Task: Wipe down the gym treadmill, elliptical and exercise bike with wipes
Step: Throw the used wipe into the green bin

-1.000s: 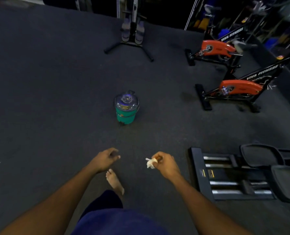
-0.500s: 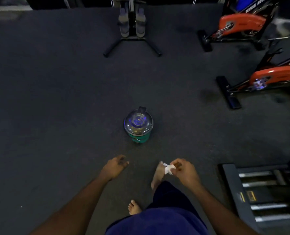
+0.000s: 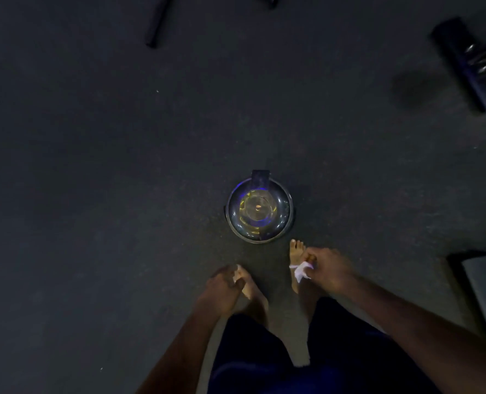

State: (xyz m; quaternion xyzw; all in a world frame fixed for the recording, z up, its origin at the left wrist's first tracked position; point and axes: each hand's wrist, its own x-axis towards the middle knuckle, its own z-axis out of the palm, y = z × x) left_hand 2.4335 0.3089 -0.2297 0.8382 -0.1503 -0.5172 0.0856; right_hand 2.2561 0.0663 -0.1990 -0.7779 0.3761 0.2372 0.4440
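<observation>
A round wipes tub (image 3: 260, 209) with a clear domed lid stands on the dark floor, seen from straight above, just ahead of my bare feet. My right hand (image 3: 328, 270) pinches a small crumpled white wipe (image 3: 300, 271) below and right of the tub. My left hand (image 3: 224, 285) hangs below and left of the tub, fingers loosely curled and holding nothing.
An exercise bike's black base bar (image 3: 467, 64) lies at the upper right. A grey machine edge (image 3: 484, 291) shows at the right border. The black stand foot (image 3: 158, 24) of another machine reaches in at the top left.
I have walked up to the tub and looked down; it is now directly below me at my feet. The bikes have slid out of view. The right hand still holds the wipe.
</observation>
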